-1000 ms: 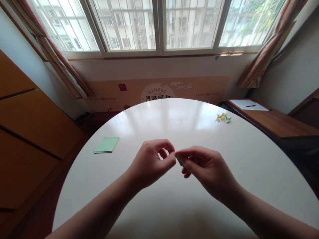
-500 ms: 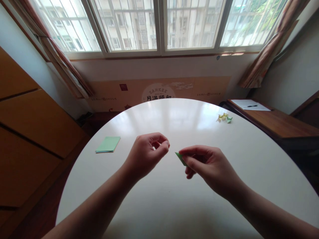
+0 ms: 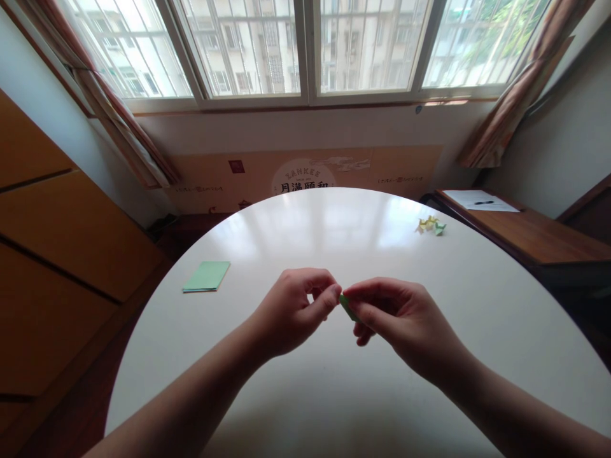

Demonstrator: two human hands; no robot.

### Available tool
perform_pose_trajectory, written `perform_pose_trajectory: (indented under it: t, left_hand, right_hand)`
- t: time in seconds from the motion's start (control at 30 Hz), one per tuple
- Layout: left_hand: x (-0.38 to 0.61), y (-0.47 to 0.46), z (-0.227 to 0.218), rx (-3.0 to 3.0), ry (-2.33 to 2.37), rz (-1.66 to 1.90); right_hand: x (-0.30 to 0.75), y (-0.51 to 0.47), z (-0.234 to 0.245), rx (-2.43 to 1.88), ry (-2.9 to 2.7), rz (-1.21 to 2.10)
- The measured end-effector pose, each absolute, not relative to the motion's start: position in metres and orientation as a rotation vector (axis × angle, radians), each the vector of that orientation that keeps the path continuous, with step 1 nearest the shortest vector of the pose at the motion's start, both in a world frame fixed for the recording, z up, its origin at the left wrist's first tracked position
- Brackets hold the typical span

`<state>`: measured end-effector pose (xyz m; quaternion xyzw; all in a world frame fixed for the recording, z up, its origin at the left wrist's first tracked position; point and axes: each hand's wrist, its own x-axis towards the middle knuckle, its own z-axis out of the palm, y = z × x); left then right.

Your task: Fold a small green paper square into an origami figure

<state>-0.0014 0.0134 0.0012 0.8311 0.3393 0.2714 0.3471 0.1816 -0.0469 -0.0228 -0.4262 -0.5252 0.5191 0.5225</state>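
A small piece of folded green paper is pinched between the thumb and fingers of my right hand, held above the white table. My left hand is closed in a pinch at the paper's upper left corner, its thumb and forefinger tips on that point. Most of the paper is hidden behind the right fingers. To the left lies a stack of square paper, light green on top. At the far right of the table sit several small folded paper figures, yellow and green.
Beyond the table's right edge stands a brown wooden desk with a white sheet and a dark pen on it. A wooden cabinet is at the left. Windows and tied curtains are behind.
My left hand has moved right and slightly down, from apart to pinching the corner of the green paper. The right hand has barely moved.
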Motion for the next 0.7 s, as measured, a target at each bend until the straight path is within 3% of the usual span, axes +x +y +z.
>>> perform_pose_trajectory:
  t: [0.2,0.7]
  left_hand:
    - [0.0,0.012,-0.002,2.172,0.928,0.741]
    - [0.015,0.004,-0.007,1.521,0.91,0.812]
  right_hand:
    - [0.18,-0.046,-0.026,-0.984,-1.216,1.25]
    - [0.185,-0.042,-0.026,-1.003,-1.07,1.157]
